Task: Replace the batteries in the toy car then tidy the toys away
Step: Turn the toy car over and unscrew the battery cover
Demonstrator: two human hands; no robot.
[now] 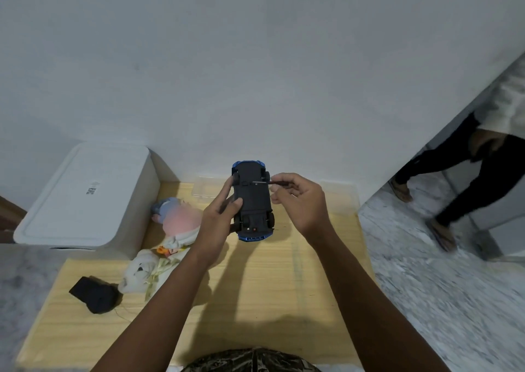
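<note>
A blue toy car [252, 201] is held upside down above the wooden table [255, 300], its black underside facing me. My left hand [220, 215] grips the car's left side, thumb on the underside. My right hand [298, 201] pinches a thin dark screwdriver [262, 182], whose tip touches the underside near the car's far end.
A white lidded storage box [82, 195] stands at the table's far left. Two soft toys, a pink one [179, 218] and a white one [142, 272], lie next to it. A black object [95, 293] lies near left. A clear plastic case [204, 189] sits by the wall. A person's legs [454, 184] stand at right.
</note>
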